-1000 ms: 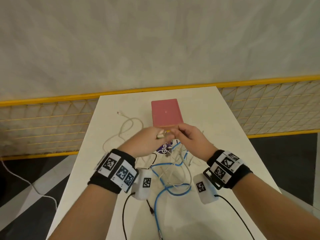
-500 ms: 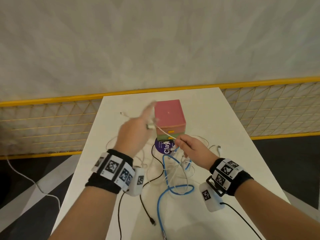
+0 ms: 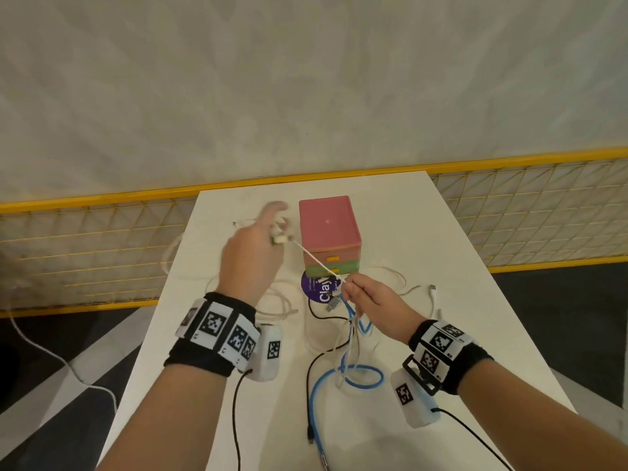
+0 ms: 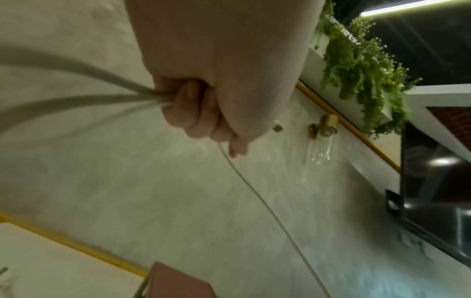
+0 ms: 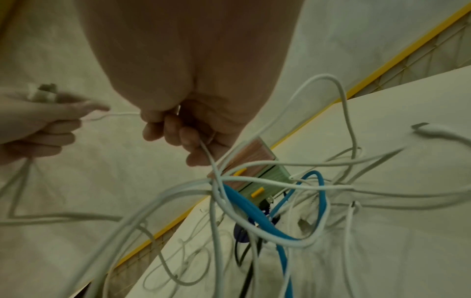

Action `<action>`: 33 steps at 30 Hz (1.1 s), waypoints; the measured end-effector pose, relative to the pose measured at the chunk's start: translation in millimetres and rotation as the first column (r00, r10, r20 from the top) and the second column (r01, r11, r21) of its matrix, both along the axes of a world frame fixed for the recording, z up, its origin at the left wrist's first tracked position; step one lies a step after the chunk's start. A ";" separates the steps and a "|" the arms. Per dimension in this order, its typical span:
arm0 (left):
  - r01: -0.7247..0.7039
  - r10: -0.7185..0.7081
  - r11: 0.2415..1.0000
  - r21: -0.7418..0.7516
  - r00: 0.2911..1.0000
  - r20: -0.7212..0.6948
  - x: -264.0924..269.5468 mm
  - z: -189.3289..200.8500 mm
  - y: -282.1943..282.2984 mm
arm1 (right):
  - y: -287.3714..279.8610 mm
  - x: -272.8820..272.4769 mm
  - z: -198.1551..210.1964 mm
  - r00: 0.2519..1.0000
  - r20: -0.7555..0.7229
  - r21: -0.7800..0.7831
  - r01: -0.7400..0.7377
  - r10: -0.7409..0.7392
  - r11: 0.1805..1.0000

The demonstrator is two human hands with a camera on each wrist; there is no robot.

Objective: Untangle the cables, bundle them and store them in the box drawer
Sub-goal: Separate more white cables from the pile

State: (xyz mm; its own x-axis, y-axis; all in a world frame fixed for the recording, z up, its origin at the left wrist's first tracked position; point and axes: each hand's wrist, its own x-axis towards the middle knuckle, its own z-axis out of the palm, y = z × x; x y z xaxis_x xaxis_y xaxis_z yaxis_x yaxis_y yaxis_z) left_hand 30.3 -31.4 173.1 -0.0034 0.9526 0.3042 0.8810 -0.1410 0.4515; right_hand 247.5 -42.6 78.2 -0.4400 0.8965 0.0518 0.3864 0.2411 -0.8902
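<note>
A white cable [image 3: 317, 261] runs taut between my two hands above the table. My left hand [image 3: 253, 253], raised left of the box, grips loops of that cable and its plug [image 3: 279, 238]; in the left wrist view its fingers [image 4: 193, 115] are curled round the strands. My right hand [image 3: 365, 297] pinches the same cable in front of the box, its fingers [image 5: 175, 131] closed on it. Under it hangs the tangle [image 3: 353, 348] of white, blue and black cables. The pink and green box [image 3: 328, 232] with yellow drawer handles stands at mid-table, drawers closed.
A purple round label [image 3: 321, 287] lies in front of the box. A blue cable [image 3: 360, 377] loops near the white table's [image 3: 441, 266] front, a black cable [image 3: 311, 396] beside it. A white plug [image 3: 432, 290] lies at the right. Yellow mesh fencing [image 3: 543, 212] borders the table.
My left hand has moved up and away to the left with the cable end, pulling the white cable taut. My right hand has stayed in front of the box, holding the cable.
</note>
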 end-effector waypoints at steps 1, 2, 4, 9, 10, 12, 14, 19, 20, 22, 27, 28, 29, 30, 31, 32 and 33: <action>0.122 -0.124 0.987 -0.102 0.992 -0.014 9.4 -3.3 -4.3 | -0.1 -2.8 1.1 1.000 -0.001 0.012 -0.002 0.002 1.000; 0.232 -0.243 0.953 -0.196 0.969 -0.032 18.8 -9.0 -8.6 | -0.4 -5.8 3.1 1.000 -0.010 0.024 -0.005 0.005 1.000; 0.339 -0.380 0.885 -0.320 0.922 -0.073 32.5 -20.8 -14.7 | -0.3 -9.1 7.0 0.999 -0.040 0.046 -0.002 0.004 0.999; 0.200 -0.205 0.970 -0.137 0.978 -0.024 14.3 -9.2 -4.8 | 2.1 -0.7 -3.4 0.999 -0.035 -0.002 -0.019 0.019 1.000; 0.122 -0.121 0.991 -0.058 0.992 0.030 6.6 -2.5 -1.6 | 1.9 1.7 -8.4 1.000 -0.024 -0.015 -0.013 0.013 1.000; 0.001 -0.007 0.998 0.063 0.996 0.089 -5.1 5.7 2.6 | 1.3 3.3 -14.0 1.000 -0.015 -0.028 0.002 -0.002 1.000; 0.016 -0.018 0.999 0.040 0.998 0.052 -4.2 8.1 1.2 | 1.0 0.0 -13.3 1.000 -0.008 -0.023 0.000 -0.001 1.000; 0.294 -0.347 0.897 -0.329 0.931 -0.113 31.8 -20.3 -14.9 | 0.9 -16.8 0.2 0.998 -0.058 0.037 0.007 -0.005 0.999; 0.304 -0.362 0.886 -0.351 0.925 -0.112 34.5 -23.0 -16.6 | 0.9 -17.7 1.3 0.998 -0.068 0.050 0.018 -0.015 0.999; 0.307 -0.351 0.904 -0.297 0.931 -0.105 29.7 -17.8 -14.0 | 0.9 -15.7 -1.5 0.996 -0.083 0.045 0.018 -0.014 0.999; 0.045 -0.046 0.991 0.123 0.999 0.006 -5.7 11.3 2.4 | -6.8 -2.4 -27.2 1.000 -0.026 -0.046 0.001 -0.003 0.999; -0.017 0.016 0.985 0.171 1.000 0.007 -9.8 13.6 2.8 | -8.1 -2.3 -28.3 1.000 -0.023 -0.054 0.004 -0.005 0.999; -0.036 0.039 0.987 0.159 0.999 -0.015 -9.8 15.5 1.8 | -8.9 -3.6 -26.9 1.000 -0.025 -0.055 0.004 -0.005 0.998; 0.001 0.004 0.996 0.094 0.999 -0.054 -5.9 13.9 -0.4 | -8.6 -5.9 -24.3 1.000 -0.026 -0.046 0.001 -0.003 0.999; 0.072 -0.074 0.997 -0.016 0.993 -0.097 0.9 10.3 -4.2 | -7.9 -8.9 -21.1 1.000 -0.025 -0.025 -0.001 0.001 1.000; 0.150 -0.169 0.979 -0.137 0.976 -0.136 10.7 6.0 -9.5 | -7.4 -12.5 -16.0 0.999 -0.032 0.001 -0.006 0.006 1.000; 0.217 -0.262 0.946 -0.240 0.949 -0.176 20.4 -0.8 -14.2 | -6.5 -15.6 -11.7 0.999 -0.043 0.020 -0.006 0.007 1.000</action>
State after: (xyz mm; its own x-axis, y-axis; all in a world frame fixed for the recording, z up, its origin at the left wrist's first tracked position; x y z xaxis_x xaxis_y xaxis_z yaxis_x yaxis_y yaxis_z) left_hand 50.7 -45.6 172.3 0.2730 0.9600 0.0619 0.9091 -0.2785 0.3099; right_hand 231.9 -49.1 66.5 -0.4429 0.8921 0.0890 0.3458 0.2615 -0.9011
